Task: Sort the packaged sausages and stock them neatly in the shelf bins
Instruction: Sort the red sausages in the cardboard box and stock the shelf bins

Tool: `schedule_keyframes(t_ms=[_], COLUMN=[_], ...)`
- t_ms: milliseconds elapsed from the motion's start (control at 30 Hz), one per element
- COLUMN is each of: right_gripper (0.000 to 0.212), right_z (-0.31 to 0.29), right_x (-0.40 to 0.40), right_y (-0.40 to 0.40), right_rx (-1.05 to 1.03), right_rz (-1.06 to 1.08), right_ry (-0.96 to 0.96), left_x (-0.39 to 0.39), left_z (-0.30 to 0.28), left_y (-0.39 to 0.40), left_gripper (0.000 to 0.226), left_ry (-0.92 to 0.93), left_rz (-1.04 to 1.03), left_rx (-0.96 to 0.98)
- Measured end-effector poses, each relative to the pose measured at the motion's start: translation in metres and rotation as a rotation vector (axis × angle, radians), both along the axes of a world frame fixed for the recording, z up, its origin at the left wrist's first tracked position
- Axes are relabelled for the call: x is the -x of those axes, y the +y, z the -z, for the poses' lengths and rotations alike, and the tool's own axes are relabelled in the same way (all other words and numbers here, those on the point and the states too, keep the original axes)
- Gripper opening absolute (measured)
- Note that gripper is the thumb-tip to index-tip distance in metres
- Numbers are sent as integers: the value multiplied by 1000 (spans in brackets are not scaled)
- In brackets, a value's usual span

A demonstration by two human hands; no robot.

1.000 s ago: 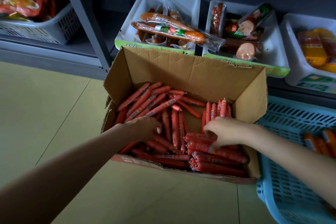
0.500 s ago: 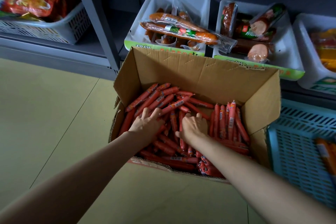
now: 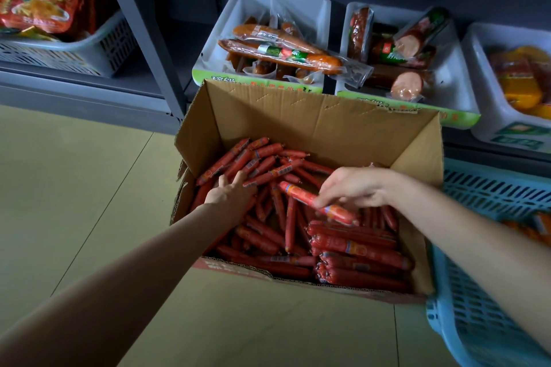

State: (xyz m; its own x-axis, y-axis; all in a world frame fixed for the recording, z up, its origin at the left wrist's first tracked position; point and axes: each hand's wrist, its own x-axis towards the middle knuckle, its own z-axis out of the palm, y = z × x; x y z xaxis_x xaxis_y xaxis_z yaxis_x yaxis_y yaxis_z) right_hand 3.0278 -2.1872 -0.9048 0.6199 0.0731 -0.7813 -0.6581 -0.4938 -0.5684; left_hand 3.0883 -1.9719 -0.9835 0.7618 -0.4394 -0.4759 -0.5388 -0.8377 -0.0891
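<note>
An open cardboard box on the floor holds several red packaged sausages, loose on the left and stacked in rows on the right. My right hand pinches one red sausage and holds it just above the pile. My left hand lies flat on the loose sausages at the box's left side, fingers spread. Behind the box, on the lowest shelf, a white bin holds long vacuum-packed sausages, and a second white bin holds thick cut sausages.
A third white bin with yellow packs sits at the far right. A blue plastic basket stands on the floor right of the box. A grey shelf post rises at left, beside a white basket of red snack bags.
My right hand has closed on one sausage and lifted it off the pile toward the right. My left hand has slid a little further left onto the loose sausages.
</note>
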Motion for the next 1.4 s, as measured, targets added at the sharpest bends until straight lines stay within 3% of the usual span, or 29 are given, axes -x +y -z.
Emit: schedule_keyframes(t_ms=[167, 333, 567, 867, 967, 1100, 1200, 1300, 1400], right_gripper=[35, 34, 31, 21, 13, 12, 26, 41, 48], right_z=[-19, -9, -1, 5, 10, 23, 35, 62, 80], right_x=[37, 77, 85, 82, 64, 25, -6, -20, -21], right_y=[-42, -39, -35, -32, -25, -5, 11, 26, 36], right_rx=[194, 624, 558, 671, 588, 427, 431, 596, 634], right_rz=[-464, -789, -685, -807, -645, -344, -139, -155, -128], right_ry=[40, 38, -205, -148, -280, -445, -404, -296, -213], left_x=[3, 6, 4, -6, -3, -6, -9, -5, -2], left_z=[-8, -9, -9, 10, 9, 11, 7, 4, -3], left_y=[-9, -21, -19, -9, -4, 1, 1, -2, -5], left_gripper=[53, 51, 48, 49, 43, 42, 58, 58, 55], left_ry=[-23, -41, -39, -40, -40, -43, 16, 14, -3], left_rz=[18, 15, 20, 80, 54, 111, 47, 23, -17], left_rx=[-78, -158, -167, -155, -23, 0, -32, -45, -19])
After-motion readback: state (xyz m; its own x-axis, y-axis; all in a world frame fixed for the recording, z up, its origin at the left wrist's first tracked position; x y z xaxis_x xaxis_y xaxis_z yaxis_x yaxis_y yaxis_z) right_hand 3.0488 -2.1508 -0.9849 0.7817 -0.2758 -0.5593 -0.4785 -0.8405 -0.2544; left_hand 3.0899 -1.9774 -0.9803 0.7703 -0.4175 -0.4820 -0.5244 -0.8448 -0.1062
